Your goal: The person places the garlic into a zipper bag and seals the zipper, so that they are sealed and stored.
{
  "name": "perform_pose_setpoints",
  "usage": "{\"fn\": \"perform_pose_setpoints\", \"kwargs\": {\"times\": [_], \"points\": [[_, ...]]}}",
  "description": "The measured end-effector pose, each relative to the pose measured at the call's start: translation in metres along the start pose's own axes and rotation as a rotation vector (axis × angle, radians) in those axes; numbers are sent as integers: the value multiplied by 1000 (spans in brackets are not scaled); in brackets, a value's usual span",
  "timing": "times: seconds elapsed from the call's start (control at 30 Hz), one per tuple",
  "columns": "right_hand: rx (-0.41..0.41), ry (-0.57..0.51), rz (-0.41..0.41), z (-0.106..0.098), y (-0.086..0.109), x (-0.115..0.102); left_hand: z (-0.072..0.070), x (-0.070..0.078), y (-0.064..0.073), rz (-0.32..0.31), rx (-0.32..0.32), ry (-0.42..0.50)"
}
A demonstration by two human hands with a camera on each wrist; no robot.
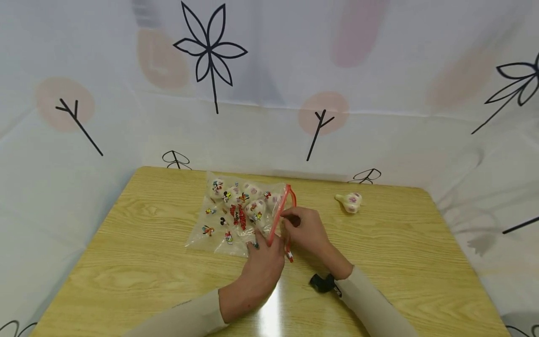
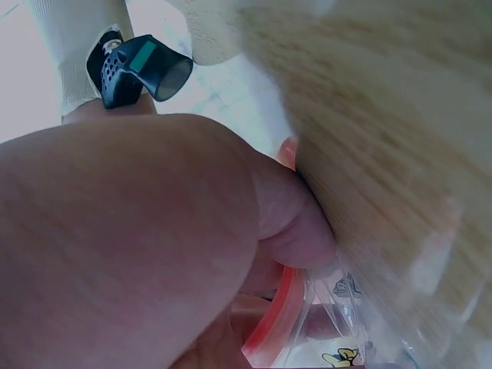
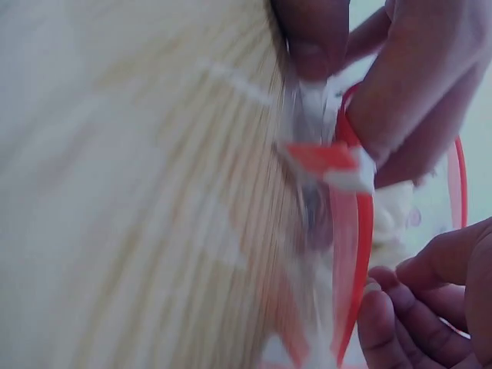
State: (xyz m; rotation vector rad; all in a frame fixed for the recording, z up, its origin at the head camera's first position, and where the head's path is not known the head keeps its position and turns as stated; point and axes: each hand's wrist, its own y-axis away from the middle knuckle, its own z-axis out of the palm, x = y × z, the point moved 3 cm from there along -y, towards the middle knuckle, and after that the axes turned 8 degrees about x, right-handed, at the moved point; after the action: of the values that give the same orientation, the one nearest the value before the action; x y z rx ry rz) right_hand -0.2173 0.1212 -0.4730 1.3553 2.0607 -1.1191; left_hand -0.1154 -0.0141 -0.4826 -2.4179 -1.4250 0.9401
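Observation:
A clear zip bag [image 1: 219, 241] with cartoon prints and a red zip edge [image 1: 279, 213] lies on the table, its mouth facing right. Several garlic bulbs [image 1: 255, 209] show through the plastic. My left hand [image 1: 265, 262] grips the bag at the near end of the mouth, thumb and fingers about the red edge. Farther along the same edge, my right hand [image 1: 309, 229] pinches the rim with thumb and fingertips. The right wrist view shows the red strip [image 3: 354, 254] parted from the opposite rim, with pale garlic beyond. One loose garlic bulb [image 1: 351, 202] lies to the right of the bag.
The wooden table [image 1: 126, 281] reaches back to a white cloth backdrop [image 1: 261, 131] with line drawings of plants. A black wrist camera [image 1: 322, 283] sits on the right wrist. A red-and-white zip end [image 1: 289, 255] sticks out at the bag's near corner.

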Motion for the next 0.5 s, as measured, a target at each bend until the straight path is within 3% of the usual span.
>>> {"fn": "perform_pose_setpoints", "kwargs": {"times": [0.23, 0.5], "points": [[71, 30, -60, -20, 2, 8, -1, -1, -1, -49, 35, 33], [152, 136, -119, -46, 1, 19, 0, -2, 0, -59, 85, 33]]}}
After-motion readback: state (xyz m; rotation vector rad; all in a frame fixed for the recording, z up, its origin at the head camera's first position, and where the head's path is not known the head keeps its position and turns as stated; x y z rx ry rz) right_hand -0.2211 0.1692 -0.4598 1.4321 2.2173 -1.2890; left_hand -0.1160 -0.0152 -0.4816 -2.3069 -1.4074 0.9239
